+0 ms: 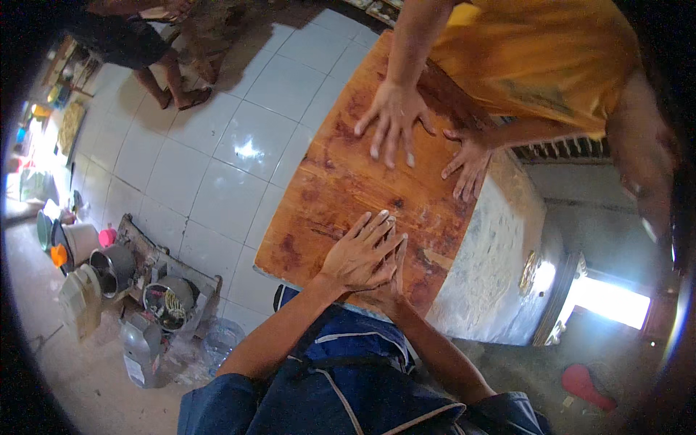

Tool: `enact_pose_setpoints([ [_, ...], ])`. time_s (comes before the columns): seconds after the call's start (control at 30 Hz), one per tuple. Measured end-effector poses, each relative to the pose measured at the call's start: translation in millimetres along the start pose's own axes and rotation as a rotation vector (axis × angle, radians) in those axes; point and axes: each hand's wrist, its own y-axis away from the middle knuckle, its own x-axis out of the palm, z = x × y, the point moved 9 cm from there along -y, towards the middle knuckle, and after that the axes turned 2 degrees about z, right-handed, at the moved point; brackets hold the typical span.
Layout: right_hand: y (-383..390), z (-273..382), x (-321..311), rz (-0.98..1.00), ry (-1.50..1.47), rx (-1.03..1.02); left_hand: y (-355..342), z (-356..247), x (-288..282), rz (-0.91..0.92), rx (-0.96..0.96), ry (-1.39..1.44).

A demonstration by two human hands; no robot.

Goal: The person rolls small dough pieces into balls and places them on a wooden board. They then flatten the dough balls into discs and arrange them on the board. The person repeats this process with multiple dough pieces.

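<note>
My left hand (362, 254) lies across my right hand (393, 286) at the near part of a reddish-brown, stained wooden board (304, 199). The left one has straight fingers with pale residue on their tips; the right one is partly hidden beneath it, its visible fingers stretched upward. Neither appears to hold anything. Beyond them, a co-worker in a yellow shirt (522, 65) spreads one hand (391, 123) over the board's far part and another hand (467, 163) by its right edge.
Another person (156, 65) is on the white tiled floor (217, 181) at upper left. Metal pots (112, 268), buckets (83, 239) and a clear jug (141, 351) stand at lower left. A pale, worn surface (500, 268) adjoins the board's right; a red object (583, 384) lies at lower right.
</note>
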Motion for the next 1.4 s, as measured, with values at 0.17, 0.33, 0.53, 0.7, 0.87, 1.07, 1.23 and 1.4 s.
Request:
enact_pose_setpoints([
  [0.17, 23, -1, -5, -0.056, -0.075, -0.046, 2, -2, 3, 0.059, 0.009, 0.021],
  [0.33, 11, -1, 5, -0.104, -0.094, -0.028, -2, 5, 6, 0.060, -0.041, 0.005],
  [0.53, -58, -58, -36, -0.140, 0.243, -0.065, -90, 44, 4, 0.010, 0.039, 0.012],
  [0.7, -107, -106, -52, -0.103, 0.155, 0.021, -149, 58, 14, 0.022, 0.104, -0.074],
  [0.87, -100, -110, -61, -0.259, -0.138, -0.013, -148, 60, 11, 0.009, 0.075, -0.147],
  [1.07, -85, -167, -64, -0.182, 0.107, 0.202, -128, 122, -44, -0.116, -0.508, -0.337],
  [1.23, -34, -228, -84, -0.333, 0.153, 0.364, -114, 163, -72, -0.191, -0.482, -0.541],
  [1.4, -18, -229, -91, -0.345, 0.186, 0.346, -122, 167, -67, -0.130, -0.458, -0.454],
])
